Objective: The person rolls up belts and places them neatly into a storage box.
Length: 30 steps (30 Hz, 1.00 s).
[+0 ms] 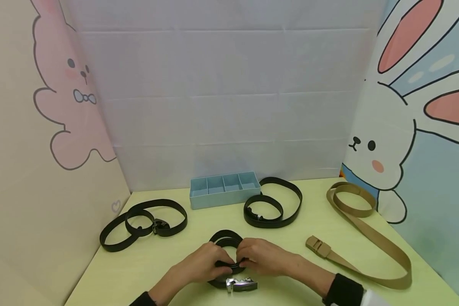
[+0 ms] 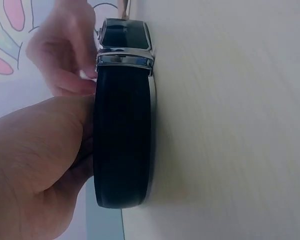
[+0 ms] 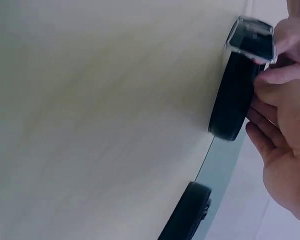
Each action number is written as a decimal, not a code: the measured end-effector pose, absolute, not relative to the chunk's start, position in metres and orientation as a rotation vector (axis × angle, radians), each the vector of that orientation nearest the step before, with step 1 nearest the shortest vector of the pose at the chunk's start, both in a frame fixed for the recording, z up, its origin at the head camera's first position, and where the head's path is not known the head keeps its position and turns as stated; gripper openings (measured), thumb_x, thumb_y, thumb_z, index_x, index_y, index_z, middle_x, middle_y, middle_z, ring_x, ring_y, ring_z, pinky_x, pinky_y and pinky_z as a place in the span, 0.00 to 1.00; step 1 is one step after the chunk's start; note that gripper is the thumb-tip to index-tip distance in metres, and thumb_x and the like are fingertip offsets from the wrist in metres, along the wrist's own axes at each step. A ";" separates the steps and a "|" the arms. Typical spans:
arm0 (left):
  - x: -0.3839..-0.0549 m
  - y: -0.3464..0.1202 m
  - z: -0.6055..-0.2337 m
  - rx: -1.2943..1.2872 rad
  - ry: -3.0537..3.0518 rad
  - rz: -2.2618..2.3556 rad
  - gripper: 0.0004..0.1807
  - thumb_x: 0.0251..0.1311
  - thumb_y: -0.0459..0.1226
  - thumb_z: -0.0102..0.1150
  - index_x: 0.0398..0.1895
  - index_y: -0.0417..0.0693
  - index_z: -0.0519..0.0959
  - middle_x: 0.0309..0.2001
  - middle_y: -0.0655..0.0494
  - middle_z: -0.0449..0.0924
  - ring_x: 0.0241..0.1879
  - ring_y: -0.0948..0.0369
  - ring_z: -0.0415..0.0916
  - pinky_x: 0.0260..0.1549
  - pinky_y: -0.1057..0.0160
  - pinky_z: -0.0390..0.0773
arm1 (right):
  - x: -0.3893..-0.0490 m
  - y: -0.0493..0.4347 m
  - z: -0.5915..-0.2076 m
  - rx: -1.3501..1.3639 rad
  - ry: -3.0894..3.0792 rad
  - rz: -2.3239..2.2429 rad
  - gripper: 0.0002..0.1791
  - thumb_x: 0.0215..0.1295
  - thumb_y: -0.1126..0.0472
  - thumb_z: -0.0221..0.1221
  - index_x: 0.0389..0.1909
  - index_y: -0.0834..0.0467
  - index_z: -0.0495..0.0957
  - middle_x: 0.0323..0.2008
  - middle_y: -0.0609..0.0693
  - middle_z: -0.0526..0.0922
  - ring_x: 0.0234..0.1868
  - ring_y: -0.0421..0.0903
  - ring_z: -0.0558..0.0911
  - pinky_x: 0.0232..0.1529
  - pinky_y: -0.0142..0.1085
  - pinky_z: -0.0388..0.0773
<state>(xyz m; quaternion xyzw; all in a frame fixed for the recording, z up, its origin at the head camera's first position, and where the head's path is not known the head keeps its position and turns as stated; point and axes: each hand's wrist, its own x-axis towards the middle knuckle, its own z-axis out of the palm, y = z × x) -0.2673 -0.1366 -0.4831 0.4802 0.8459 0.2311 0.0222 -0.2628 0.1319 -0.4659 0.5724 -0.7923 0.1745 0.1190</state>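
Note:
A black belt (image 1: 225,234) stands on its edge in a loose coil at the front middle of the table, with a shiny silver buckle (image 1: 242,284) on the side nearest me. From the left, my left hand (image 1: 204,261) pinches the inner turns of the coil between thumb and fingers. My right hand (image 1: 264,257) grips the same turns from the right, its fingertips close to the left hand's. The left wrist view shows the belt's smooth outer strap (image 2: 122,140) below the buckle. In the right wrist view, curled fingers (image 3: 272,125) sit behind the strap.
A pale blue four-slot box (image 1: 223,197) stands at the back. Beside it lies a coiled black belt (image 1: 290,219); another black belt (image 1: 114,246) lies at the left. A tan webbing belt (image 1: 382,246) stretches along the right. Printed walls enclose the pale yellow table (image 1: 160,259).

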 end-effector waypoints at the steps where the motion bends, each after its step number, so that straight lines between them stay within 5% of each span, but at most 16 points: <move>1: -0.267 -0.138 -0.483 1.491 2.619 0.729 0.08 0.73 0.36 0.76 0.50 0.54 0.96 0.44 0.65 0.96 0.44 0.81 0.86 0.44 0.83 0.78 | -0.258 0.130 -0.465 1.665 -2.312 0.548 0.04 0.72 0.65 0.76 0.43 0.56 0.91 0.45 0.47 0.91 0.49 0.39 0.88 0.56 0.25 0.84; 8: -0.269 -0.144 -0.483 1.440 2.623 0.784 0.09 0.71 0.34 0.77 0.49 0.56 0.97 0.42 0.68 0.96 0.42 0.81 0.86 0.42 0.82 0.79 | -0.225 0.108 -0.466 1.690 -2.278 0.381 0.12 0.79 0.49 0.71 0.52 0.52 0.89 0.48 0.42 0.89 0.47 0.33 0.88 0.50 0.18 0.80; 30: -0.264 -0.159 -0.490 1.472 2.631 0.964 0.09 0.71 0.27 0.73 0.48 0.45 0.96 0.46 0.55 0.98 0.50 0.63 0.95 0.50 0.72 0.88 | -0.230 0.170 -0.465 1.675 -2.246 0.102 0.09 0.67 0.60 0.78 0.44 0.47 0.89 0.40 0.38 0.86 0.42 0.32 0.83 0.46 0.21 0.80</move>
